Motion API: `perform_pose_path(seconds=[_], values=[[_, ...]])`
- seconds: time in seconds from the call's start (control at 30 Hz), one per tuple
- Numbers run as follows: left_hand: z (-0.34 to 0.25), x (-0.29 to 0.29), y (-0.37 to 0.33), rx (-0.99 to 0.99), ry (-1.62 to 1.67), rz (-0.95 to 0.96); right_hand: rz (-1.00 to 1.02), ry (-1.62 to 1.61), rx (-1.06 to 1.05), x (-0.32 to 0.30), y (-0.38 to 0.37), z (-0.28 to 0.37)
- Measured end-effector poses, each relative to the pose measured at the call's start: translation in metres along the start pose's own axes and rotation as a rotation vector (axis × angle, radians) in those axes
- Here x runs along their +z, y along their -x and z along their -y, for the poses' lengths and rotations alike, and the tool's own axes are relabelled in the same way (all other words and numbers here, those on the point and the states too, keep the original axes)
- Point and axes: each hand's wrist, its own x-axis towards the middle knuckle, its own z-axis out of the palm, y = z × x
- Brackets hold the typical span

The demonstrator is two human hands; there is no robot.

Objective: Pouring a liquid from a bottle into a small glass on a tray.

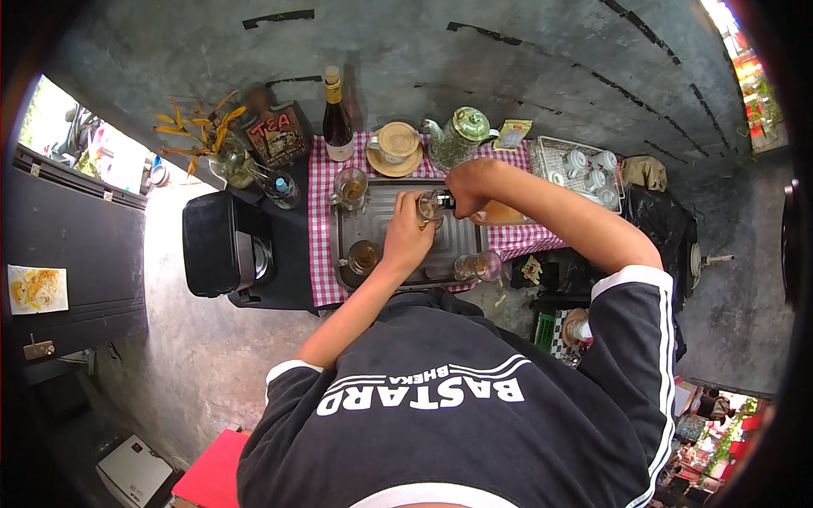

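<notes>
Left hand (408,237) wrapped round glass vessel (429,213) over middle of tray (468,240), fingers closed on its side. Right hand (471,181) folded on dark handle (446,201) by vessel's rim; fingertips hidden, exact pinch cannot be told. Judged risk: spill or drop if left grip slackens or right wrist twists. Near-left mug (364,257), just beside left forearm, liable to knocks. Teapot (461,140) behind right hand limits room; wire rack (544,155) beyond right forearm.
</notes>
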Motion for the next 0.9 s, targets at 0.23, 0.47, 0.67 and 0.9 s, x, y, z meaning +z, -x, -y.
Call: perform_pose_path(seconds=[0.23,0.47,0.67,0.9], values=[[0.005,0.006,-0.002,0.001,-0.018,0.002,-0.003,-0.001,0.003,0.005,-0.005,-0.003],[0.008,0.01,-0.002,0.011,-0.035,-0.006,0.027,0.038,-0.023,0.009,-0.011,-0.004],[0.008,0.008,0.0,0.02,-0.044,0.014,0.016,0.004,-0.01,0.018,-0.013,-0.005],[0.015,0.012,0.004,0.034,-0.04,0.013,-0.032,-0.044,-0.019,0.021,-0.006,-0.004]])
